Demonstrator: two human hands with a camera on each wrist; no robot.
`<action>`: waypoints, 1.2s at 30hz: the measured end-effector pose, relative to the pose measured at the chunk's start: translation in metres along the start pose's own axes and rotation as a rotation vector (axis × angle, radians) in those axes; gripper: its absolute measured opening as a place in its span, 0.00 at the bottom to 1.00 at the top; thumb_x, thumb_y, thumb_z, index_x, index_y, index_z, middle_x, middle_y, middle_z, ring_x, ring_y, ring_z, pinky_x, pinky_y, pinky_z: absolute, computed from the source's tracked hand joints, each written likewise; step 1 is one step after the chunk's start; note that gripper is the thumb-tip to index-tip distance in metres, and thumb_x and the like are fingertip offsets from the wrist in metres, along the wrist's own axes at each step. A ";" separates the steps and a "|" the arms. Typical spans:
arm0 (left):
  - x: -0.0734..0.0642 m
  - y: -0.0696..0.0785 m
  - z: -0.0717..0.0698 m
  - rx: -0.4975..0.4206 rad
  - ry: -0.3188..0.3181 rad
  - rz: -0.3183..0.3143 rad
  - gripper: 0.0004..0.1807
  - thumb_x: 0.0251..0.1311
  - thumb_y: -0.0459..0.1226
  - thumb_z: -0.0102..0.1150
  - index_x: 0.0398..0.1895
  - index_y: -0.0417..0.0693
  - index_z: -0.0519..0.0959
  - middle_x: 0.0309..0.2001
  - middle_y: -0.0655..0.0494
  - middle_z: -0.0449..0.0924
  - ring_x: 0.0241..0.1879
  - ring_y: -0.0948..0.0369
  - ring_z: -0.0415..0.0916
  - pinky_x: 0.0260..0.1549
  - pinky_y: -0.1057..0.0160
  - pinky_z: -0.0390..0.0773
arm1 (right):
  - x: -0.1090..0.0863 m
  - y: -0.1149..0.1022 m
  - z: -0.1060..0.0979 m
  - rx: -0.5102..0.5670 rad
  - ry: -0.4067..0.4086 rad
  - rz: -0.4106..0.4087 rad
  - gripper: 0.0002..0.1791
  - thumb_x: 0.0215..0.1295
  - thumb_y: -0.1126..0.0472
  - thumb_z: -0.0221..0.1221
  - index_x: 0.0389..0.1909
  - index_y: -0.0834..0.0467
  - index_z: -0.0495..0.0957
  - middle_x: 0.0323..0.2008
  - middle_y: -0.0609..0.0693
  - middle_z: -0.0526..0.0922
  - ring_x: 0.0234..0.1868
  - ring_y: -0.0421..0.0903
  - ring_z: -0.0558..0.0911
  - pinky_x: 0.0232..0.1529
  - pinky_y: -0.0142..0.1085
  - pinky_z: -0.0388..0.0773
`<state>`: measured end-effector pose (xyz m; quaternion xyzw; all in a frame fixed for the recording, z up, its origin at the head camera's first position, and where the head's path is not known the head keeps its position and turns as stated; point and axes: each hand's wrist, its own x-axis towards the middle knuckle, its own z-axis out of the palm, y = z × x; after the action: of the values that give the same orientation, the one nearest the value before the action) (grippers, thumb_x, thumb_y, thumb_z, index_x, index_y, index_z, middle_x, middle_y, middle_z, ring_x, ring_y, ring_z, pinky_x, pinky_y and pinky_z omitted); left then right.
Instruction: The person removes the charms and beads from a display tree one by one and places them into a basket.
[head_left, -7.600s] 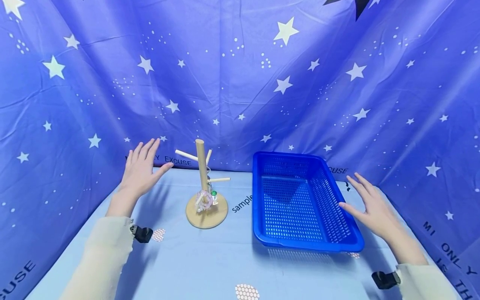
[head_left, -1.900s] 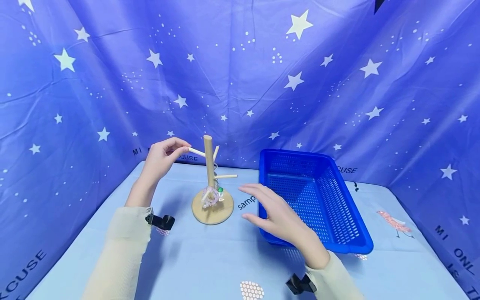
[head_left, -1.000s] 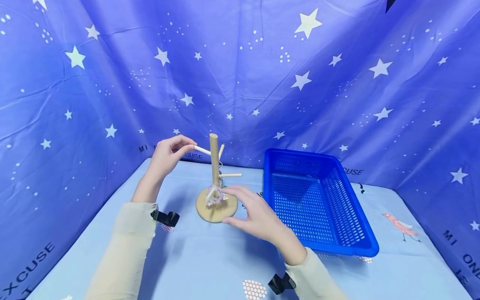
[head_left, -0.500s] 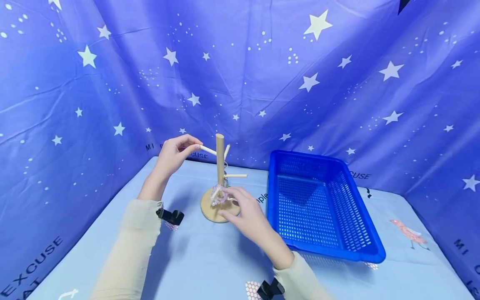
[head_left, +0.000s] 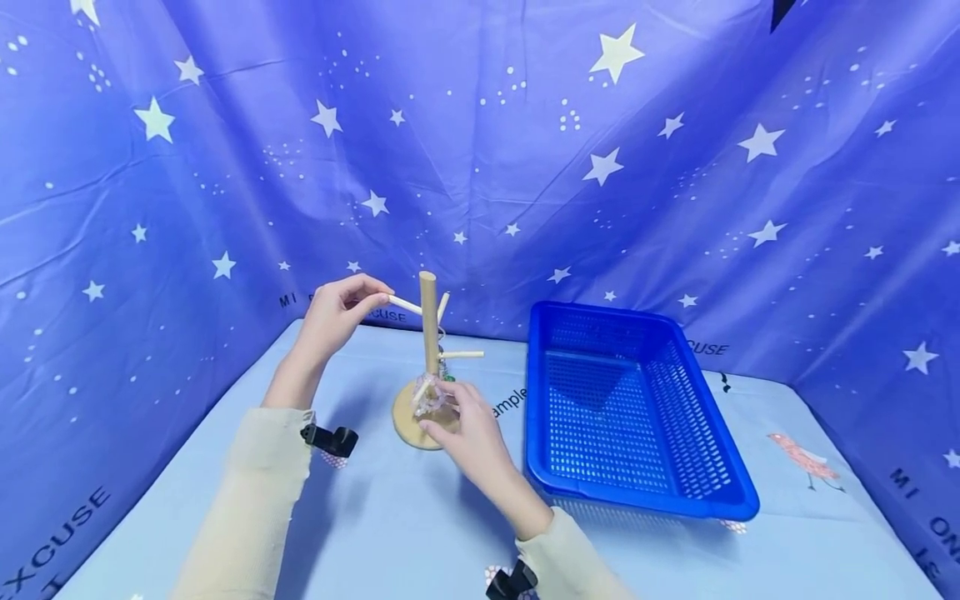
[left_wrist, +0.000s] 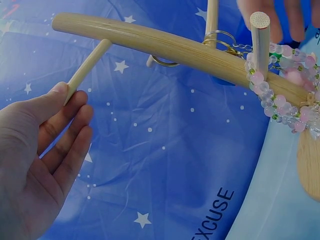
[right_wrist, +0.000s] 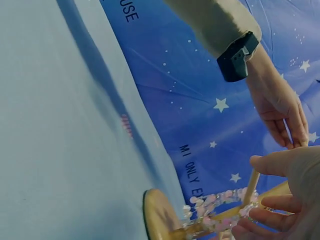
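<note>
Wooden pegs, four: left fingers clamped on one, right fingers apart at one beaded bracelet

Booth of starry blue curtains

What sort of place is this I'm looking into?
Probably a makeshift tabletop booth: blue star-printed fabric hangs behind a pale-blue cloth bearing a round-based wooden peg stand and a blue perforated plastic basket.
</note>
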<state>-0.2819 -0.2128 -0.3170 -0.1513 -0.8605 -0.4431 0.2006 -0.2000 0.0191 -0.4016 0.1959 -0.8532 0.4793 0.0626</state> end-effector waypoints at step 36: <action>0.000 -0.001 0.000 -0.005 0.004 -0.008 0.12 0.70 0.45 0.59 0.44 0.48 0.85 0.41 0.48 0.87 0.33 0.66 0.77 0.29 0.66 0.69 | 0.010 0.029 0.027 0.533 -0.017 0.251 0.25 0.61 0.67 0.64 0.57 0.71 0.70 0.54 0.67 0.77 0.50 0.54 0.84 0.47 0.36 0.86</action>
<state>-0.2821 -0.2129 -0.3179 -0.1474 -0.8597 -0.4463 0.2000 -0.2185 0.0073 -0.4364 0.1023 -0.7155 0.6887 -0.0580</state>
